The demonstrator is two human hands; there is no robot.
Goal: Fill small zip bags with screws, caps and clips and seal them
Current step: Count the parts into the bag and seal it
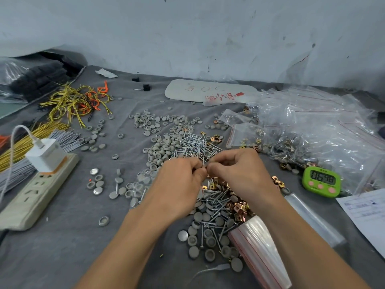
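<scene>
My left hand point(179, 184) and my right hand point(239, 174) meet at the middle of the grey cloth, fingertips pinched together around something small; a thin screw shaft shows between them, the rest is hidden. Silver screws point(193, 144) lie heaped just beyond the hands. Grey round caps point(158, 130) spread to the far left of that heap. Gold clips point(239, 209) mix with more screws and caps under my right wrist. A stack of empty zip bags point(256, 247) with red strips lies beside my right forearm. Filled bags point(302, 138) pile up at the right.
A white power strip point(35, 195) with a charger plugged in lies at the left. Yellow and orange wires point(77, 101) are at the back left. A green timer point(321, 181) stands at the right, near a paper sheet point(366, 211) and a clear plastic roll point(312, 217).
</scene>
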